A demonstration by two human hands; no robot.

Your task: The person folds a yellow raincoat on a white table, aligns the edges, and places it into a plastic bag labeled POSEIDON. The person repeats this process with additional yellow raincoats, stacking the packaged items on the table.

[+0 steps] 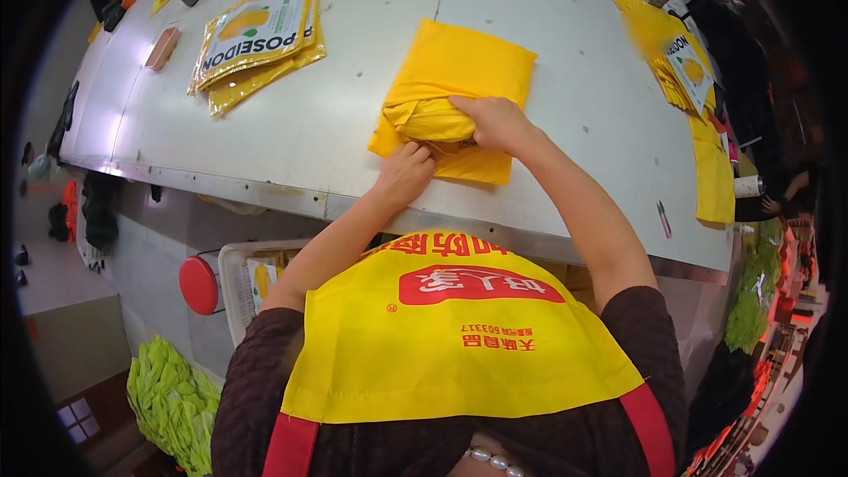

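A bright yellow folded fabric bundle (468, 62) lies on the pale table in front of me. It looks like a folded garment, with a gathered flap and a zip-like seam near its front edge. My right hand (500, 124) is closed on the right end of that gathered part, thumb on top. At the bundle's front left, my left hand (408, 172) is closed with its fingertips curled at the fabric's fold. The undersides of the fingers are hidden, but both hands touch the same bundle.
Packed yellow pouches (261, 35) are stacked at the table's left, beside a small pinkish box (162, 49). More yellow packs (685, 66) lie along the right edge. A small cutter-like tool (664, 219) rests at the front right. A red round stool (199, 285) stands below.
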